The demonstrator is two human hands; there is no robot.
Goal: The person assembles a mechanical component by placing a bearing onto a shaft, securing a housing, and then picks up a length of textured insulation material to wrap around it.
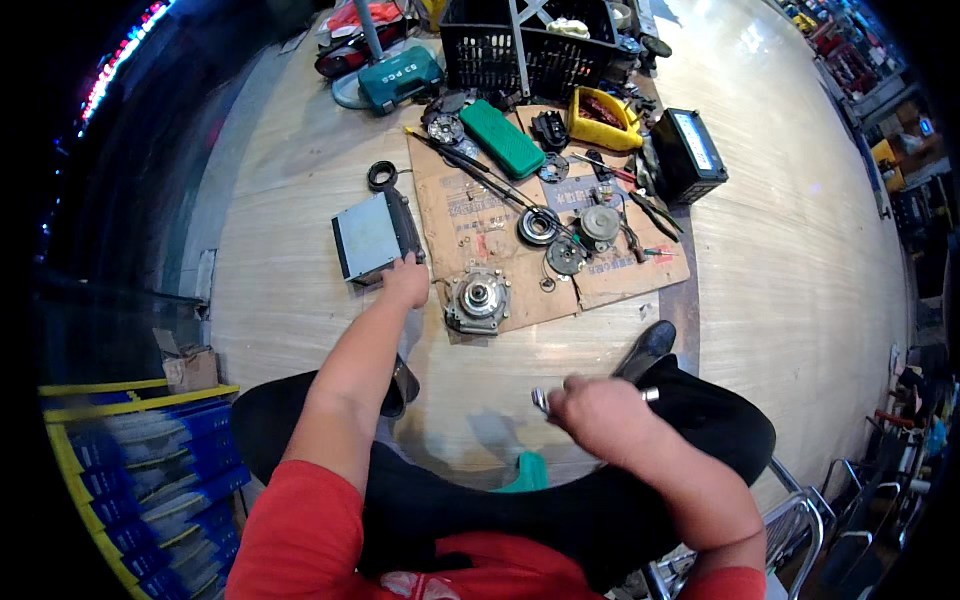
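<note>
My left hand reaches forward, its fingers curled on the near right corner of a black metal box with a pale grey top. My right hand is closed around a shiny metal wrench above my lap. A cast metal housing with a central hub lies on the cardboard, just right of and nearer than the box. A black ringed pulley, a round disc and a silver cylindrical part lie farther right among cables and pliers. A black ring sits behind the box.
A black crate, teal case, green case, yellow container and car battery stand at the back. Blue boxes fill a yellow rack at lower left. A metal-framed chair and black shoe are at right.
</note>
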